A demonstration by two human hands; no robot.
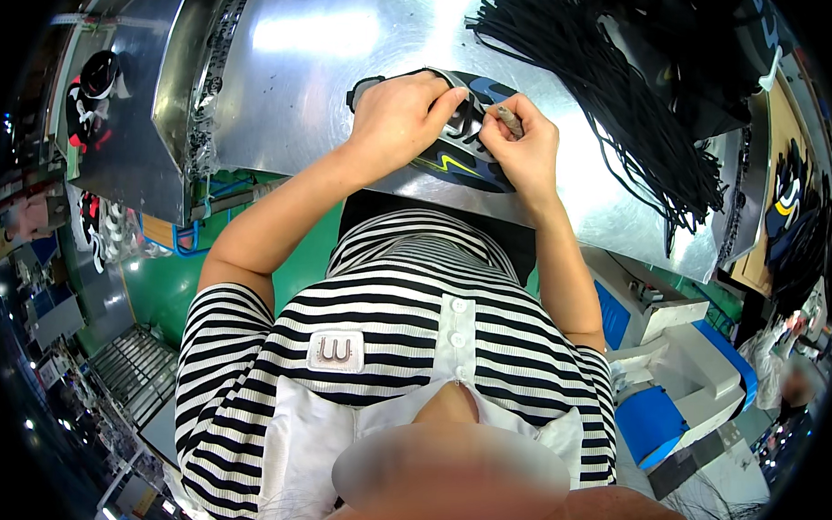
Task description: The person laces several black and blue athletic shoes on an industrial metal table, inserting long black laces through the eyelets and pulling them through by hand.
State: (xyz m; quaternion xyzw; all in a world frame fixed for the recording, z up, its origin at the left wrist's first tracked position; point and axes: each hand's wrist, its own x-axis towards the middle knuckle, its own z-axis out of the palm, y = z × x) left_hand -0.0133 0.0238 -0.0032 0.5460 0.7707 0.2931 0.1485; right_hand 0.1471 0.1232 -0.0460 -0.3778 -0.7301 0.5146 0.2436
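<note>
A dark shoe upper point(461, 164), with grey panels and a yellow-green zigzag mark, lies on its side on the metal table point(284, 100). My left hand point(398, 117) is closed over its left end, with the thumb near the lacing area. Black lace point(465, 126) crosses the middle of the shoe upper. My right hand point(525, 145) is closed in a pinch at the right end of this lacing, touching the shoe upper. A grey-brown wrapped piece point(510, 121) shows at its fingers; I cannot tell whether it is a covered fingertip or a small tool. The pinched spot itself is hidden.
A big bundle of black laces point(614, 102) spreads over the table's right side. A raised metal edge point(189, 78) bounds it on the left. More shoe parts point(789, 195) lie on a wooden surface at far right. Below right stands a white and blue machine point(678, 379).
</note>
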